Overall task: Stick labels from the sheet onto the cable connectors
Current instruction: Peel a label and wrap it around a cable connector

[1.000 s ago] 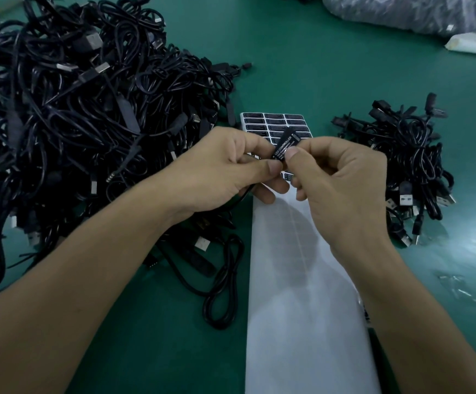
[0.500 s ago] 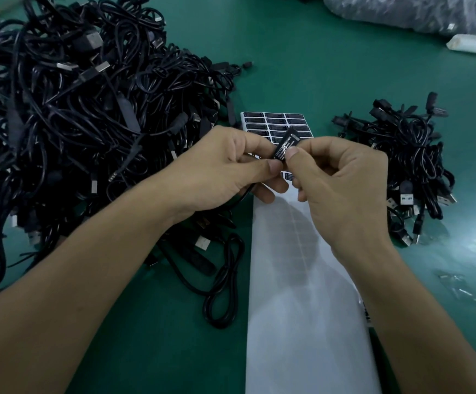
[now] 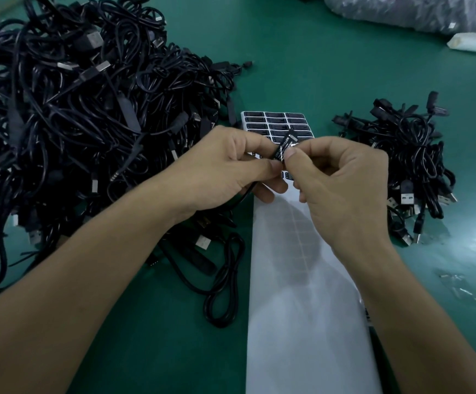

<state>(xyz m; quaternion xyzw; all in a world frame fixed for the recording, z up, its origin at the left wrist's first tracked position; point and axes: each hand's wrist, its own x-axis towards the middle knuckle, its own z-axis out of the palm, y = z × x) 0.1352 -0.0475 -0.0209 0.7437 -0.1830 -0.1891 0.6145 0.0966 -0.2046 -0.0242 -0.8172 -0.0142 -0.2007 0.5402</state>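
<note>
- Green surface [image 3: 302,66] carries a long white label sheet [image 3: 302,322]. Only its far end holds rows of black labels [image 3: 273,120]; the near stretch is bare backing.
- Just above the sheet's far end, both hands meet around one black cable connector [image 3: 290,135], tilted with its tip pointing away.
- Left hand [image 3: 222,172] has its grip clamped on the connector's lower end, and the cable [image 3: 242,199] trails out under the palm.
- Right hand [image 3: 342,183] has its grip closed too, thumb and forefinger pinching a black label with white print [image 3: 282,149] against the connector.
- Left of the sheet lies a big tangled heap of black cables [image 3: 74,123], touching the sheet's far corner.
- One loose cable loop [image 3: 222,294] sits just beside the sheet's left edge.
- Right of the sheet, a little apart, lies a smaller cable pile [image 3: 407,166].
- Far beyond the sheet, to the right, sits a clear plastic bag [image 3: 401,9]; its dark contents are too blurred to tell. A white packet [image 3: 472,44] lies next to it.
- Small clear scraps [image 3: 458,285] lie right of the sheet's near half.
- Both forearms cross over the sheet and hide part of it.
</note>
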